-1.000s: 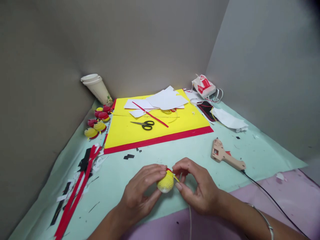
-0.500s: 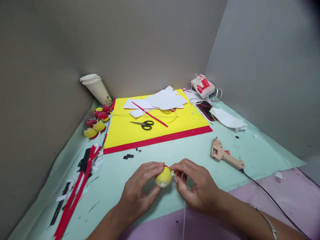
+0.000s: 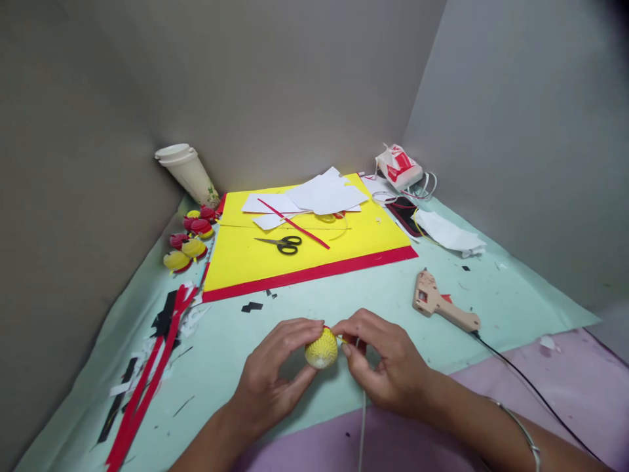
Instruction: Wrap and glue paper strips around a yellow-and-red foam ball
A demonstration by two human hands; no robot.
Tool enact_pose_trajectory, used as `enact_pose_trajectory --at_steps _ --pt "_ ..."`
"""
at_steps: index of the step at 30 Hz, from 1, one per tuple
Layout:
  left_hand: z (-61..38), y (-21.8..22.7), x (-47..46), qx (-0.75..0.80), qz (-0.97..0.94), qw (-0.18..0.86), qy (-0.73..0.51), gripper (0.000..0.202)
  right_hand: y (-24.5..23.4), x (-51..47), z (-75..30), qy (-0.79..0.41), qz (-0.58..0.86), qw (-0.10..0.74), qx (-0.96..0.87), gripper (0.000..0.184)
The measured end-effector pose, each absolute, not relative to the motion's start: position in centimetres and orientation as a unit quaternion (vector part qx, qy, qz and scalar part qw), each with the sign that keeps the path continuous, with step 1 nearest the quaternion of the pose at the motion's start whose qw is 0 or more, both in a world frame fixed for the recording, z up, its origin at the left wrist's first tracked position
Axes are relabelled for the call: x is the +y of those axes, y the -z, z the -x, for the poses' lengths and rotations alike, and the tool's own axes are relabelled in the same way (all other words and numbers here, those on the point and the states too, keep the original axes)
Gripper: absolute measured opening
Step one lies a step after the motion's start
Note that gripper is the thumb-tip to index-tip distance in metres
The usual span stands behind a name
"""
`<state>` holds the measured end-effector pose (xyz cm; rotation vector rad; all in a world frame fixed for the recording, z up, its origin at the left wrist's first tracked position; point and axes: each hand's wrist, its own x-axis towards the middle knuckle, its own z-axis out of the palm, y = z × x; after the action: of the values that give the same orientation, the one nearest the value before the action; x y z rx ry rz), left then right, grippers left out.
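Both my hands meet low in the middle of the view, over the pale green sheet (image 3: 236,341). My left hand (image 3: 275,380) curls round a small yellow ribbed paper ball (image 3: 321,349) with a bit of red at its top. My right hand (image 3: 383,364) pinches at the ball's right side, thumb and forefinger closed on its edge or on a thin yellow strip there. A thin white strip (image 3: 362,432) hangs down below my right hand.
A glue gun (image 3: 439,303) with a black cord lies to the right. Behind are a yellow board with red edge (image 3: 304,262), black scissors (image 3: 282,244), white papers (image 3: 324,195), a phone (image 3: 405,216), a paper cup (image 3: 189,172), several red and yellow paper balls (image 3: 189,239) and red strips (image 3: 147,387) at left.
My hands and the ball have shifted slightly up and left; the grip looks the same.
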<state>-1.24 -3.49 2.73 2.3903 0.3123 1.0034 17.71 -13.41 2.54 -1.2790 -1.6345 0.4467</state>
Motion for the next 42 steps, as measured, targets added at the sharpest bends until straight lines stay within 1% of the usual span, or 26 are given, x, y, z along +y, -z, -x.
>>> enact_pose_trajectory --at_steps 6,10,14,19,23,26,31,35,42 --pt "1.2 -2.8 -3.4 0.120 -0.882 0.267 -0.368 0.042 -2.5 -13.4 -17.8 -0.193 0.530 0.482 -0.670 0.038" --pt "1.2 -2.6 -3.4 0.138 -0.879 0.291 -0.351 0.042 -2.6 -13.2 -17.8 -0.220 0.540 0.473 -0.661 0.035" --pt "1.2 -2.4 -3.4 0.179 -0.875 0.316 -0.320 0.041 -2.9 -13.0 -17.8 -0.266 0.557 0.463 -0.637 0.033" --pt "1.2 -2.4 -3.3 0.206 -0.868 0.338 -0.301 0.039 -3.3 -12.8 -17.7 -0.347 0.587 0.446 -0.580 0.022" --pt "1.2 -2.4 -3.3 0.230 -0.860 0.356 -0.284 0.038 -3.3 -12.6 -17.9 -0.400 0.601 0.434 -0.539 0.024" --pt "1.2 -2.3 -3.2 0.250 -0.846 0.387 -0.270 0.038 -3.1 -12.4 -18.1 -0.438 0.598 0.434 -0.512 0.024" --pt "1.2 -2.2 -3.3 0.292 -0.797 0.471 -0.240 0.044 -2.7 -12.2 -18.3 -0.509 0.551 0.453 -0.481 0.020" --pt "1.0 -2.3 -3.5 0.293 -0.753 0.537 -0.243 0.041 -2.6 -12.1 -18.4 -0.570 0.514 0.464 -0.443 0.018" --pt "0.8 -2.0 -3.4 0.303 -0.702 0.596 -0.247 0.041 -2.3 -11.9 -18.4 -0.589 0.509 0.474 -0.411 0.026"
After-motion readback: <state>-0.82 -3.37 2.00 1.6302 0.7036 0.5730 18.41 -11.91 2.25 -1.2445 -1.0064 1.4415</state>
